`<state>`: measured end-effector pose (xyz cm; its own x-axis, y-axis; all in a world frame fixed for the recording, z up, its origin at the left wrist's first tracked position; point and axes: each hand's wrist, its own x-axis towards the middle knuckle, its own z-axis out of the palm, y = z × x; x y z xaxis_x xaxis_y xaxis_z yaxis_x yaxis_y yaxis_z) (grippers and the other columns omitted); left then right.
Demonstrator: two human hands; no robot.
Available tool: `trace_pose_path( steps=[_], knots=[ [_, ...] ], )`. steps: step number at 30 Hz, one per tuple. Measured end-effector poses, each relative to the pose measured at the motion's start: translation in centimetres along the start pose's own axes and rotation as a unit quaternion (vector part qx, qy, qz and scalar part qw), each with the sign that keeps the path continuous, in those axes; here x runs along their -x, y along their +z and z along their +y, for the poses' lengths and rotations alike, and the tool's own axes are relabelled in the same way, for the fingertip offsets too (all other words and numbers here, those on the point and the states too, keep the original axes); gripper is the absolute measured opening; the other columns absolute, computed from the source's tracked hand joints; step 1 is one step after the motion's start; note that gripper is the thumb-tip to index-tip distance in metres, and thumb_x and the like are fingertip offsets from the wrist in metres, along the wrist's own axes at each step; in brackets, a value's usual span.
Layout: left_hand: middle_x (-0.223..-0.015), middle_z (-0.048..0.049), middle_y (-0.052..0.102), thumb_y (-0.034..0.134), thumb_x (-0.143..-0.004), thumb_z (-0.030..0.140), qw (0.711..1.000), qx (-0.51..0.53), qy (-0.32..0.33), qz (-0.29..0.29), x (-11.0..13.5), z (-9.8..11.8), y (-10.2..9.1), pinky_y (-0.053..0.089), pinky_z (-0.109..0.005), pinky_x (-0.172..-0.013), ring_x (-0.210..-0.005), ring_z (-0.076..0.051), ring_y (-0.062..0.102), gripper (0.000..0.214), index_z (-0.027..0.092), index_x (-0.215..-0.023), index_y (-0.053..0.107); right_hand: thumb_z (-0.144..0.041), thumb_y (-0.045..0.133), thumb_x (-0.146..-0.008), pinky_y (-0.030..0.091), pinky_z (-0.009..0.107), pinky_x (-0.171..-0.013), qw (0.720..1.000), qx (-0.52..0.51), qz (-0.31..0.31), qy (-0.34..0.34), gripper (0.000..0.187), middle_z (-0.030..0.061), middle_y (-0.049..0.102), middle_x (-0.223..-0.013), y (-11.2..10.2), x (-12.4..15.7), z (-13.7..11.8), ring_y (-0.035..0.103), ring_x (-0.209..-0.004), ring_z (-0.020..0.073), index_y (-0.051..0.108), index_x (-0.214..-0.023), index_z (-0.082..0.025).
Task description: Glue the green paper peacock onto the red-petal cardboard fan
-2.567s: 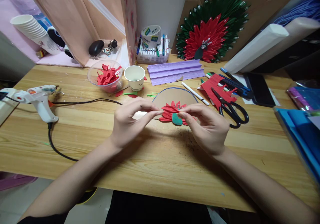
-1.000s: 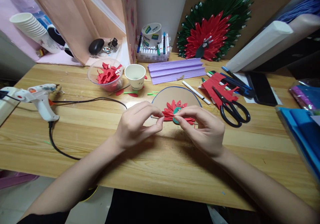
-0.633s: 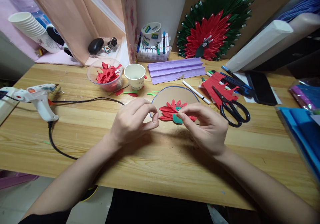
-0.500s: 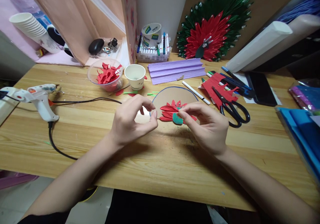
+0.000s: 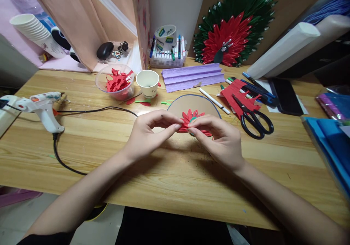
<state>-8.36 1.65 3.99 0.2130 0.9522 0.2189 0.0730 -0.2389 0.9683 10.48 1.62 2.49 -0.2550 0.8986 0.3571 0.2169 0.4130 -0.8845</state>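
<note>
A small fan of red paper petals (image 5: 193, 116) with a green piece at its base lies on a brown cardboard semicircle (image 5: 197, 104) edged in blue. My left hand (image 5: 149, 133) pinches the left side of the red petals with thumb and fingertips. My right hand (image 5: 218, 139) is curled over the right side, fingers pressed on the petals and covering most of the green piece. Both hands rest low over the wooden table (image 5: 175, 172).
A glue gun (image 5: 41, 106) with its black cord lies at the left. A clear bowl of red petals (image 5: 116, 81), a paper cup (image 5: 148, 83), purple folded paper (image 5: 191, 77), black scissors (image 5: 253, 119), markers, a finished red-and-green fan (image 5: 232, 33) and blue sheets (image 5: 328, 139) surround the work.
My left hand, which had drawn back from the petals half a second ago, has moved right and pinches them again. My right hand has closed further over the green piece.
</note>
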Motion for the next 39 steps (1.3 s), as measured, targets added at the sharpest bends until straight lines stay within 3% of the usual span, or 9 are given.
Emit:
trace_pose_path(
  steps=[6,14,21,29,39],
  knots=[
    [-0.079,-0.0034,0.074,0.071,-0.072,0.015,0.999,0.039,-0.02,0.002,-0.18,0.05,0.05,0.058,-0.027,-0.067,-0.072,-0.015,0.069,0.009,0.019,-0.079,0.073,-0.019,0.064,-0.081,0.056,0.029,-0.069,1.0,-0.019,0.005,0.011,0.004,0.0032,0.067,-0.079,0.04,-0.1,-0.18,0.065,-0.073,0.015,0.063,-0.085,-0.018],
    [-0.08,-0.003,0.074,0.071,-0.072,0.015,0.999,-0.041,0.031,-0.003,-0.34,0.13,-0.54,0.057,-0.026,-0.068,-0.074,-0.015,0.068,0.012,0.021,-0.081,0.075,-0.016,0.065,-0.08,0.056,0.028,-0.068,1.0,-0.011,0.022,0.006,0.006,0.002,0.067,-0.078,-0.06,-0.05,-0.18,0.065,-0.071,0.0142,0.064,-0.084,-0.019],
    [-0.082,-0.0034,0.074,0.07,-0.074,0.018,1.0,-0.03,0.009,0.001,-0.26,0.1,-0.27,0.057,-0.025,-0.068,-0.073,-0.015,0.069,0.011,0.02,-0.085,0.073,-0.018,0.064,-0.08,0.056,0.027,-0.068,0.999,-0.013,0.026,0.019,0.004,0.0021,0.067,-0.079,0.02,0.0,-0.21,0.066,-0.072,0.0145,0.064,-0.084,-0.019],
    [-0.081,-0.0037,0.075,0.071,-0.072,0.016,0.998,-0.064,0.028,0.003,-0.24,0.19,-0.17,0.057,-0.025,-0.068,-0.072,-0.015,0.069,0.01,0.018,-0.082,0.074,-0.016,0.064,-0.081,0.055,0.024,-0.069,0.998,-0.034,0.027,0.04,0.005,0.0011,0.067,-0.08,0.07,0.13,-0.24,0.066,-0.073,0.0128,0.063,-0.085,-0.018],
    [-0.08,-0.0046,0.074,0.071,-0.073,0.017,0.997,-0.074,0.035,0.016,-0.52,-0.12,-0.29,0.055,-0.025,-0.068,-0.074,-0.014,0.067,0.011,0.018,-0.084,0.074,-0.014,0.064,-0.08,0.053,0.025,-0.07,1.0,-0.008,0.021,0.016,0.007,0.0015,0.065,-0.08,0.22,0.14,0.29,0.063,-0.074,0.0126,0.064,-0.085,-0.018]
  ],
)
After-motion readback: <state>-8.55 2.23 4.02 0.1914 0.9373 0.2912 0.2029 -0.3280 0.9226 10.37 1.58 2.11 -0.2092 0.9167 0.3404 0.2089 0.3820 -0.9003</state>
